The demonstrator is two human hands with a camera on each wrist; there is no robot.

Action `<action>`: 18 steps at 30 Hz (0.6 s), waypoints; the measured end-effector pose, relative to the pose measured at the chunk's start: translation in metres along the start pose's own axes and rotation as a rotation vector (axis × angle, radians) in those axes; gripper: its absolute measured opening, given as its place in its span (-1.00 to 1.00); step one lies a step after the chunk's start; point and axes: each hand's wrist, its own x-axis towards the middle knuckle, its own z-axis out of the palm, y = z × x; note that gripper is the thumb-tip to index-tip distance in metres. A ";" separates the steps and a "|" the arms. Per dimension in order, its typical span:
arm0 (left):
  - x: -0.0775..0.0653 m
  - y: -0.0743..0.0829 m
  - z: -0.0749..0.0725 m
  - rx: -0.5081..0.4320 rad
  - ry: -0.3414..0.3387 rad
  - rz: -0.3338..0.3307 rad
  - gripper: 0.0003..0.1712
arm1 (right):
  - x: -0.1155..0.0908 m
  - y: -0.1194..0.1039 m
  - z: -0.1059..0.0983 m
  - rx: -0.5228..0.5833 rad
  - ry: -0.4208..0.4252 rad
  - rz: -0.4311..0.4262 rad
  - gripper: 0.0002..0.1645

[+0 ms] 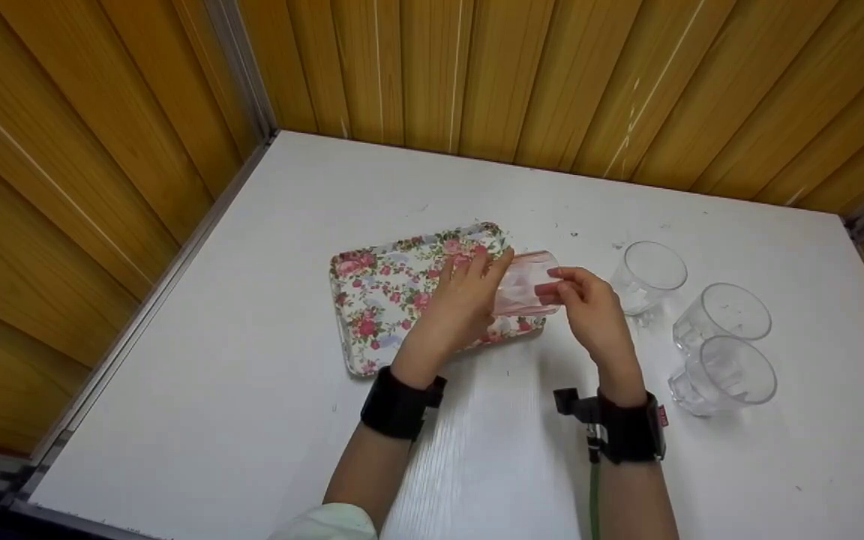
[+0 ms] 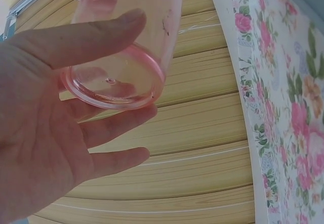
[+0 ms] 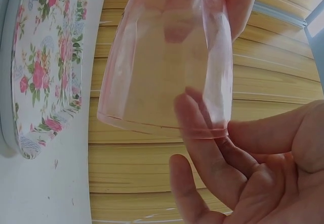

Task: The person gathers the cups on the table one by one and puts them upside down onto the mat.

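A clear pink plastic cup [image 1: 520,288] lies sideways in the air between both hands, over the right end of a floral tray [image 1: 394,296]. My left hand [image 1: 462,301] grips the cup by its base. In the left wrist view, the thumb crosses the cup's side [image 2: 157,27] and the lower fingers are spread out. With thumb and fingers, my right hand [image 1: 597,319] pinches the cup's rim. Some of these fingertips reach inside and show through the pink wall [image 3: 162,82] in the right wrist view.
Three clear glasses stand to the right on the white table [image 1: 199,375]: one glass [image 1: 638,289] farther back, a second glass [image 1: 702,326], and a nearer glass [image 1: 709,386] close beside the second. Wood-patterned walls [image 1: 432,75] border the table at the back and left.
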 end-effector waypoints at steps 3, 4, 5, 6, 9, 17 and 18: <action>0.000 0.000 0.000 -0.003 -0.001 0.000 0.00 | -0.001 0.000 0.000 -0.013 -0.005 0.008 -0.64; 0.000 0.000 0.000 -0.006 0.000 0.001 0.01 | -0.001 0.000 0.000 -0.017 -0.008 0.011 -0.64; 0.000 0.000 0.000 -0.007 0.002 0.002 0.01 | -0.001 -0.001 0.000 -0.020 -0.010 0.016 -0.63; -0.001 0.000 0.000 -0.007 0.005 0.004 0.01 | -0.001 -0.001 -0.001 -0.024 -0.013 0.020 -0.63; -0.001 -0.001 -0.001 -0.009 0.014 0.010 0.01 | -0.002 -0.001 0.000 -0.035 -0.015 0.029 -0.62; -0.001 -0.001 -0.002 -0.019 0.003 0.005 0.00 | 0.000 0.000 0.001 -0.077 0.003 0.039 -0.63; -0.001 -0.001 -0.002 -0.018 0.001 0.005 0.00 | 0.001 0.000 0.002 -0.082 0.005 0.039 -0.63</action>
